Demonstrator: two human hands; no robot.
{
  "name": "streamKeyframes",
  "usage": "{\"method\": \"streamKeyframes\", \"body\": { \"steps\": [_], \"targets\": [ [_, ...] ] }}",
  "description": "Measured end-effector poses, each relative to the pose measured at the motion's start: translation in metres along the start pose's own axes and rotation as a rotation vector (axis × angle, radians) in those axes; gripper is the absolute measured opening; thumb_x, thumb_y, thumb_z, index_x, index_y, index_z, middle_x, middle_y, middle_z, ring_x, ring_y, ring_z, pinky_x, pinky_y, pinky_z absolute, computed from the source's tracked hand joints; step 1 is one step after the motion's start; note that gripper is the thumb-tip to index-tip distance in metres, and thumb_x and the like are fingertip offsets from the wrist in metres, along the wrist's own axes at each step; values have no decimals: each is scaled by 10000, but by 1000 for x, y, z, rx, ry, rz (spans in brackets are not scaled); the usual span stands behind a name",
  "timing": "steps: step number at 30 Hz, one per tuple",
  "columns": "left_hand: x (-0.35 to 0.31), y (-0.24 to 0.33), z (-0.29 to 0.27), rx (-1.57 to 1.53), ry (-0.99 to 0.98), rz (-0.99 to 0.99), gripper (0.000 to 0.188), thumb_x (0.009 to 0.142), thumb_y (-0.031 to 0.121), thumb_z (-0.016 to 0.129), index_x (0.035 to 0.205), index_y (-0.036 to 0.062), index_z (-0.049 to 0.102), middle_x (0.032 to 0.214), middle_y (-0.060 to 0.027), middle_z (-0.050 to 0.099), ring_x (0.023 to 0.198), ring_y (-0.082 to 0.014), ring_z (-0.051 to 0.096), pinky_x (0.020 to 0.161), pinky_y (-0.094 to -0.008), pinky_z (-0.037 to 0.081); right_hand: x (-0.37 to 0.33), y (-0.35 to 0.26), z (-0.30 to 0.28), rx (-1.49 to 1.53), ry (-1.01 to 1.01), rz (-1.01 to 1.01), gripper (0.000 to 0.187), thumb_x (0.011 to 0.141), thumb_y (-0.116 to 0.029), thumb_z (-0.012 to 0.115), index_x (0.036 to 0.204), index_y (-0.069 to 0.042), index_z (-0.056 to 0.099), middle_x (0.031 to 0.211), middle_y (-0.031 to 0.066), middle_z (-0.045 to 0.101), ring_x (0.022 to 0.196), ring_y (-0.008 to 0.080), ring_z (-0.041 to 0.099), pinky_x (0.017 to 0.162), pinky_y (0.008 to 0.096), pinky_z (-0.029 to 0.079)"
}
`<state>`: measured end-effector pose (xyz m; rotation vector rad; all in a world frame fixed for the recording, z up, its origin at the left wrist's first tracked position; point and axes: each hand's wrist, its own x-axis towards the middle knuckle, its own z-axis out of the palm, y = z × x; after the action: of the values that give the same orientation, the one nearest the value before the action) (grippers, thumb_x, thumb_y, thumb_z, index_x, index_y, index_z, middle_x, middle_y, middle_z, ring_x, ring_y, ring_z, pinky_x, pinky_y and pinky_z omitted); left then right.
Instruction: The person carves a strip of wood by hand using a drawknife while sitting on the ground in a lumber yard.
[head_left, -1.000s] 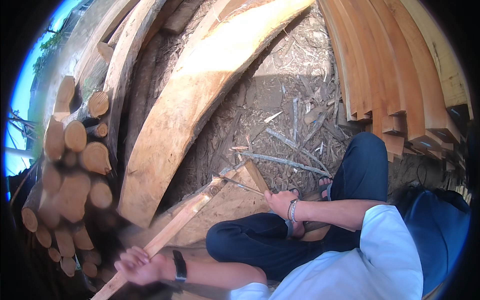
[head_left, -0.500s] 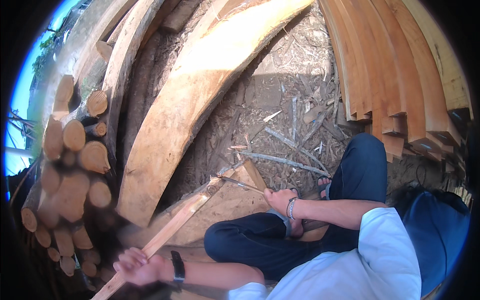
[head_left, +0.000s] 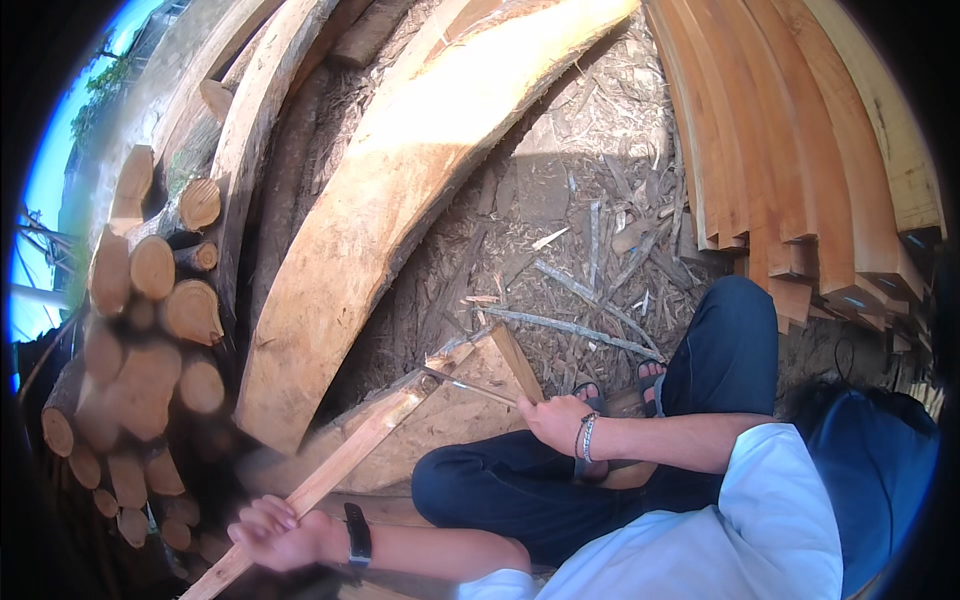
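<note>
My left hand is closed around the near end of a long pale wooden stick, which slants up and away to the right. Its far end, with some bark still on it, rests by a broad flat piece of wood. In my right hand, fingers wrapped round the grip, is a thin-bladed knife. The blade reaches left and lies against the stick near its far end. The knife's handle is mostly hidden by my fingers. A short wooden block stands just beyond the blade.
Cut logs are stacked at the left. A large curved slab lies ahead, and sawn boards are piled at the right. Bark strips and chips litter the ground near my sandalled feet.
My right hand has shifted slightly left and down, and the blade has slid a little along the stick towards my left hand. The left hand keeps its hold, almost unmoved.
</note>
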<state>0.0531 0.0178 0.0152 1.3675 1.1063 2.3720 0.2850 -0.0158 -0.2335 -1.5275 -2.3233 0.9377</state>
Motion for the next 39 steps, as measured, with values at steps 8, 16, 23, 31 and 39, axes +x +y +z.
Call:
{"method": "streamKeyframes", "body": {
  "steps": [8, 16, 23, 31, 39],
  "targets": [
    [1, -3, -5, -61, -4, -15, 309, 914, 191, 382, 625, 136, 288, 497, 13, 264, 361, -74, 248, 328, -192, 209, 18, 39, 35, 64, -75, 48, 220, 793, -46, 509, 988, 37, 448, 713, 203, 639, 689, 329, 665, 548, 417, 530],
    [-1, -2, 1, -104, -24, -26, 301, 932, 179, 359, 648, 126, 273, 479, 3, 259, 361, -80, 237, 338, -191, 176, 31, 50, -3, 603, -483, 272, 241, 778, -40, 512, 972, 80, 433, 758, 245, 626, 736, 370, 649, 609, 463, 512],
    [-2, 3, 2, -103, 25, -18, 278, 918, 160, 351, 659, 127, 255, 486, 3, 252, 372, -74, 222, 337, -192, 163, 8, -16, -26, 63, -196, 17, 281, 781, -80, 522, 1003, 24, 383, 720, 231, 633, 693, 394, 645, 593, 479, 518],
    [-1, -6, -8, -128, -20, 2, 274, 924, 163, 351, 669, 124, 257, 497, 3, 260, 381, -74, 230, 342, -190, 171, 19, 31, 16, -22, -124, 91, 205, 829, -74, 451, 1006, 4, 384, 676, 223, 625, 674, 373, 649, 558, 453, 521],
    [-2, -2, 1, -125, -10, -18, 265, 924, 156, 343, 675, 126, 257, 500, 6, 254, 386, -76, 233, 345, -193, 160, 18, 19, 16, -9, -107, 75, 199, 818, -79, 451, 989, 2, 389, 660, 212, 624, 649, 380, 642, 555, 464, 517]
  ]
}}
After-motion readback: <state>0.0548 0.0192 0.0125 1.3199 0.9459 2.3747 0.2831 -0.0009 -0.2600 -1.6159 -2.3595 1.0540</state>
